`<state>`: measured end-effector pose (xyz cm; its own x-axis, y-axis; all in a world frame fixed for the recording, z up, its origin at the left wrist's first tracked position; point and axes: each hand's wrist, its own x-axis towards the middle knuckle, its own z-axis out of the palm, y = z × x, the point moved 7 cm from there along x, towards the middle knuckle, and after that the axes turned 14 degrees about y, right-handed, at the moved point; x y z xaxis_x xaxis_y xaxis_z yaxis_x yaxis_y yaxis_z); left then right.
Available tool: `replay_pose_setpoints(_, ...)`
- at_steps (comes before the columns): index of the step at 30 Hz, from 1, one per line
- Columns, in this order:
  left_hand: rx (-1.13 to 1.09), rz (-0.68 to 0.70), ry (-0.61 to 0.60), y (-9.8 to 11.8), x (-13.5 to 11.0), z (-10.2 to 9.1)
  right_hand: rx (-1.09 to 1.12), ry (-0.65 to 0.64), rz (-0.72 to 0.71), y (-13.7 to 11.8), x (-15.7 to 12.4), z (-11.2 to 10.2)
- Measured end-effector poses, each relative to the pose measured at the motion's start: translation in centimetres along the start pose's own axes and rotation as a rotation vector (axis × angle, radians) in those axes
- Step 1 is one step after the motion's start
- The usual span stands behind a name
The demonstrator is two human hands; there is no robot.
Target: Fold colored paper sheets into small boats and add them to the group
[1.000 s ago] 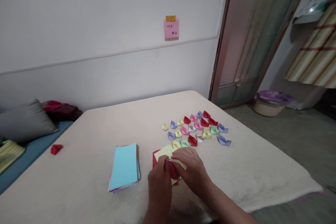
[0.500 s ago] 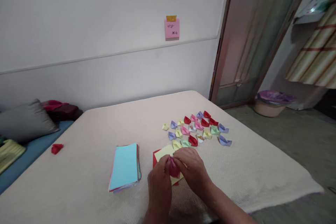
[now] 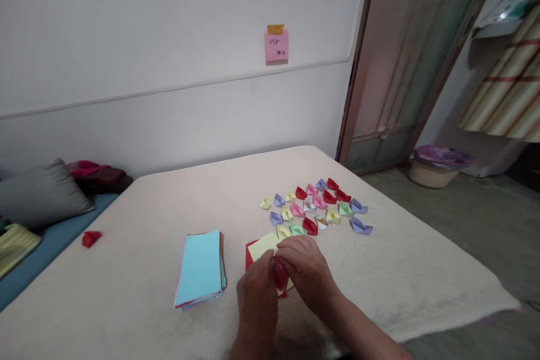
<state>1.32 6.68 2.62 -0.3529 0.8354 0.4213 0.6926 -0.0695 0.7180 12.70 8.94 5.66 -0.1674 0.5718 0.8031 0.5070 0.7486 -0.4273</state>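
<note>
Between my two hands is a small piece of folded pink paper (image 3: 280, 277), partly covered by my fingers. My left hand (image 3: 258, 287) pinches its left side, thumb and fingers closed. From the right, my right hand (image 3: 307, 268) grips the other side with bent fingers. Beneath them lie a pale yellow sheet (image 3: 264, 246) and a red sheet (image 3: 249, 259), both mostly hidden by the hands. Just beyond, several small folded paper boats (image 3: 310, 226) in red, pink, yellow, green, purple and white stand in loose rows.
A stack of coloured paper (image 3: 200, 270), light blue on top, lies left of my hands. A red folded paper piece (image 3: 90, 238) sits at the far left of the cream bed cover (image 3: 139, 292). A grey pillow (image 3: 42, 194) and a lidded bin (image 3: 434, 166) are farther off.
My fingers have drawn slightly closer around the pink paper, and its visible part looks narrower. The sheets, stack and boats stay where they were.
</note>
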Motion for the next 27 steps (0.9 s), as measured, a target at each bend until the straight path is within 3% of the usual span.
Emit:
replay_pose_setpoints(5, 0.026, -0.047, -0.025, 0.3, 0.1, -0.2, 0.019, 0.005, -0.021, -0.1, -0.1, 0.1)
replay_pose_setpoints(12, 0.047, -0.012, -0.083, 0.4, 0.0, 0.1, 0.018, 0.001, -0.011, 0.2, -0.3, 0.3)
replay_pose_setpoints(18, 0.16, 0.021, -0.028, -0.1, 0.1, -0.1, 0.063, 0.036, 0.052, 0.6, -0.4, 0.0)
replay_pose_setpoints(22, 0.27, 0.091, 0.063, -0.3, 0.0, -0.6, 0.089, 0.121, 0.107, 0.5, -0.2, -0.8)
replay_pose_setpoints(27, 0.335, 0.298, 0.124, 0.6, -0.4, -0.6, -0.003, 0.019, 0.091, -1.3, -0.6, -0.1)
